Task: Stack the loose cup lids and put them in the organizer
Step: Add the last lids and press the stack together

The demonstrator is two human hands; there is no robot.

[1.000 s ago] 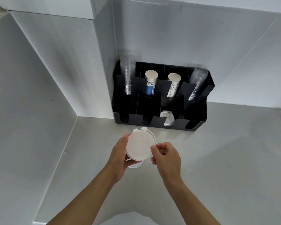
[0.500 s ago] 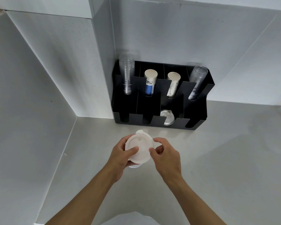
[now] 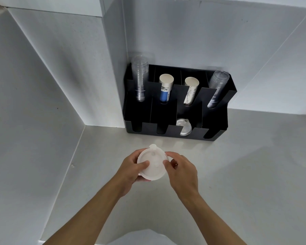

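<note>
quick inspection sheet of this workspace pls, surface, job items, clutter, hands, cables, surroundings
surface: pale grey countertop, bare around the hands
job's things: stack of white round plastic cup lids held above the counter; black compartmented organizer in the corner, white lids in one front slot
clutter: nothing seen
grippers: left hand and right hand both grip the lid stack
cables: nothing seen
surroundings: white walls; clear and paper cup stacks in the organizer's rear slots
</note>
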